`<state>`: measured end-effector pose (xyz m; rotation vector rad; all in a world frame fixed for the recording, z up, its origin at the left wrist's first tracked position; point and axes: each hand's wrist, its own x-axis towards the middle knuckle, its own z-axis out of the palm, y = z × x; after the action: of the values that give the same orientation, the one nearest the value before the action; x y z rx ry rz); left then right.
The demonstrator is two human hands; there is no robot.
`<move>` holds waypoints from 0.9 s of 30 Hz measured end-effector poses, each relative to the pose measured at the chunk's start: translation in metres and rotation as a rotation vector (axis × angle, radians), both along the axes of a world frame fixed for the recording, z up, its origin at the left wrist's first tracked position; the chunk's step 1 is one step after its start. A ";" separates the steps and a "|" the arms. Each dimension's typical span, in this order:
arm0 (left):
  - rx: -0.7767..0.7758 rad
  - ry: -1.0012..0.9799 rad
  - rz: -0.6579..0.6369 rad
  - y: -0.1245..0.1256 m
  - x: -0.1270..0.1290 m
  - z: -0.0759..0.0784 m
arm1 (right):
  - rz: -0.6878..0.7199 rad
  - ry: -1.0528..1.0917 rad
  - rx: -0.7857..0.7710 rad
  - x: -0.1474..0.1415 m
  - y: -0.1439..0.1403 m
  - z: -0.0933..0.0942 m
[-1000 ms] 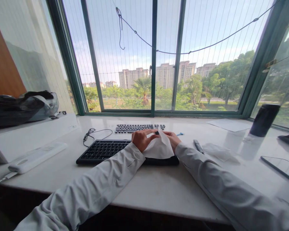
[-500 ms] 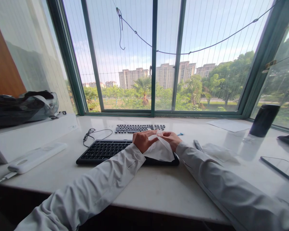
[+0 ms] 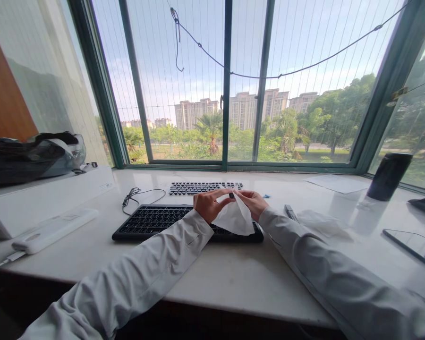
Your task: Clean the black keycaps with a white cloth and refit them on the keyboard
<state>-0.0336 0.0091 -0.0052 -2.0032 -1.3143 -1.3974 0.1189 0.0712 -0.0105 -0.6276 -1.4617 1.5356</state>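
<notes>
Between the thumb and forefinger of my left hand is a small black keycap. My right hand pinches a thin white wipe against the keycap, and the wipe hangs down between both hands. Under them lies a black keyboard, its keycaps off where the deck shows. Behind it, rows of loose black keycaps are laid out on the white counter. My hands and the wipe cover the keyboard's right half in part.
A coiled cable lies behind the keyboard. On the right are a dark tool, a clear plastic bag, a phone and a black cylinder. A white power strip and a white box stand left.
The keycap now shows between my left fingers, where the wipe covered it before. My right hand has shifted slightly, and the wipe hangs a little differently.
</notes>
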 end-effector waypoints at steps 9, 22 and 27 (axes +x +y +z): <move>0.055 -0.026 0.001 0.000 -0.005 0.001 | 0.090 -0.073 0.043 0.003 -0.004 0.005; -0.014 0.019 0.109 0.001 -0.004 0.000 | -0.091 -0.093 0.079 0.002 0.015 -0.006; -0.043 0.011 0.162 0.002 -0.003 -0.001 | -0.168 -0.063 0.097 0.000 0.012 -0.008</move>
<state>-0.0367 0.0111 -0.0064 -1.8818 -1.4777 -1.2931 0.1192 0.0830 -0.0184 -0.7275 -1.4822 1.3188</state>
